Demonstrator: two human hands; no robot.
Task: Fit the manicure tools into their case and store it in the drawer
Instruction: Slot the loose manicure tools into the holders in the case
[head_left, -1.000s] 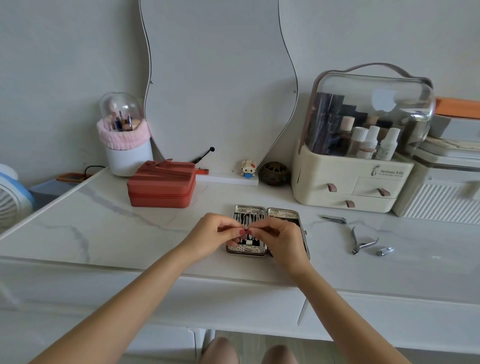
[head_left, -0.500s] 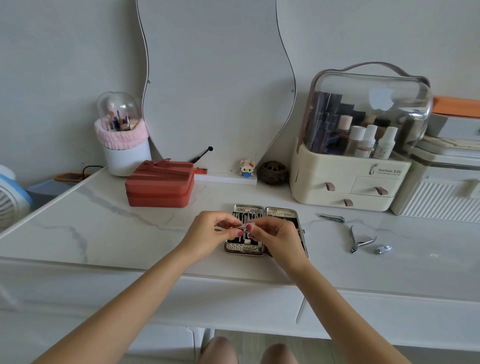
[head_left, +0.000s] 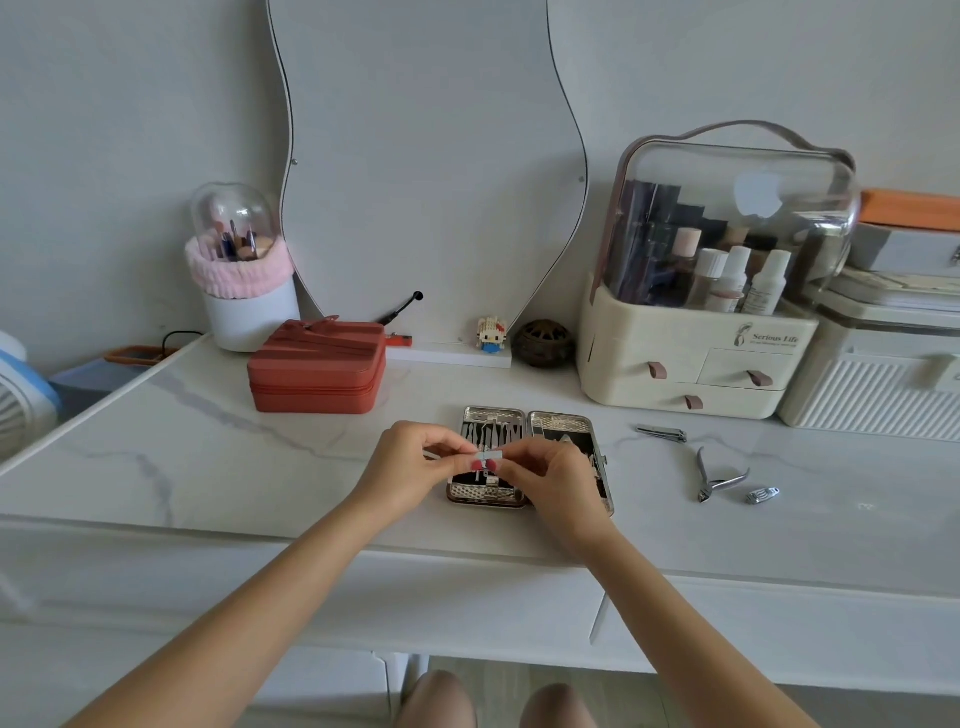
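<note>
An open silver manicure case (head_left: 563, 422) lies flat on the marble desk, several tools strapped inside its black lining. Just above its left half, my left hand (head_left: 410, 467) and my right hand (head_left: 553, 480) both pinch a small flat metal tool (head_left: 491, 456) between their fingertips. To the right on the desk lie a nail clipper (head_left: 661, 432), cuticle nippers (head_left: 719, 479) and a small clipper (head_left: 762, 494). My hands hide the case's lower middle.
A red zipped box (head_left: 318, 368) sits back left, a white brush holder (head_left: 244, 280) behind it. A cream cosmetics organiser (head_left: 696, 358) with small drawers stands back right, beside a white ribbed box (head_left: 878, 384). Desk drawer fronts (head_left: 727, 629) run below the desk's front edge.
Both hands stay over the case, pinching the small tool; they have shifted only slightly.
</note>
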